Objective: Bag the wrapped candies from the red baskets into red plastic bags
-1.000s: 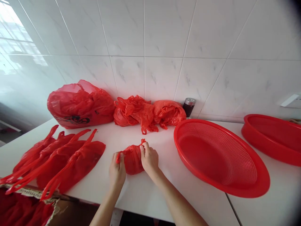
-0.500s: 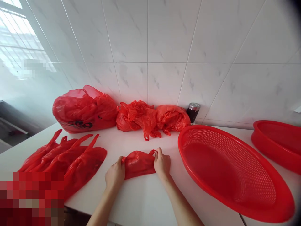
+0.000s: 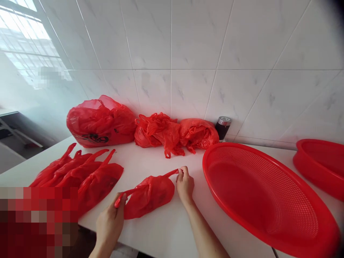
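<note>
A red plastic bag [image 3: 153,195] with something inside lies on the white table between my hands. My left hand [image 3: 110,218] is closed on one of its handles, pulled out toward the lower left. The other handle is pinched in the fingers of my right hand [image 3: 185,183], stretched to the upper right. What the bag contains is hidden by the plastic. To the left lie several similar red bags [image 3: 100,181] in a row, their handles pointing up and away from me.
A large red basket [image 3: 242,186] stands to the right, with another red basket [image 3: 317,168] beyond it. Along the tiled wall are a big red bag [image 3: 99,123], crumpled red bags [image 3: 158,132], a rounded red bundle [image 3: 199,130] and a dark flask [image 3: 223,128]. The table's near edge shows at the bottom.
My left hand has moved left and toward me, drawing its handle out long. The bag has turned and slid slightly nearer. My right hand stays nearly in place, its handle now stretched. The view has shifted slightly.
</note>
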The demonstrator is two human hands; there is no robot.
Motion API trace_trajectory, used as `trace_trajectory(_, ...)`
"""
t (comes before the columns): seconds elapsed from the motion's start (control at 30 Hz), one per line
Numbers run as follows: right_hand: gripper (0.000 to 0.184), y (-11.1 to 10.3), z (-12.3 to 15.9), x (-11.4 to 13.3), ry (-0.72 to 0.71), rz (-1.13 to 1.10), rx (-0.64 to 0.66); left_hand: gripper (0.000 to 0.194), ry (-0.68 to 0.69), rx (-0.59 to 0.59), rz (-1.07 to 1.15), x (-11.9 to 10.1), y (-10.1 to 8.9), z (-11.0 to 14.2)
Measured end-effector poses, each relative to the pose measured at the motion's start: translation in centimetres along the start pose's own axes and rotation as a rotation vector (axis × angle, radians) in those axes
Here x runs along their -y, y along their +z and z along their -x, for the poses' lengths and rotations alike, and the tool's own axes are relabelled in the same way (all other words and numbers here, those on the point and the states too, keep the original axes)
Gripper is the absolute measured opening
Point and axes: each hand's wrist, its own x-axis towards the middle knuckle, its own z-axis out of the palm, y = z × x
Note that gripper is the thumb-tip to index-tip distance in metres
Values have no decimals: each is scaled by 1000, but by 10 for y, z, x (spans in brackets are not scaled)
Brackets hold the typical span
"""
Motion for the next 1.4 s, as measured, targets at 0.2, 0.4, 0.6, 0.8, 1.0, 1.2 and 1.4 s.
trace_trajectory(0.2,27,-3,2,2,-26,-229,58,42,-37,102,342,5,-4,-4)
trace_trajectory(0.4,29,-7,5,6,-3,-413,154,28,411,-284,89,-51,-13,-6)
trace_trajectory(0.6,31,-9,3,2,75,-612,132,20,392,235,-129,-84,9,-17)
trace_trajectory(0.8,34,-5,1,-3,82,-569,152,19,224,97,-72,-48,-30,-33)
trace_trajectory(1.0,35,-4,2,-3,92,-552,169,30,144,-73,-22,-17,-75,-47)
trace_trajectory(1.2,27,-3,2,-7,89,-545,180,33,230,-100,19,-29,-73,-26)
trace_trajectory(1.4,24,-5,8,0,52,-565,200,22,331,464,45,-66,-14,19)
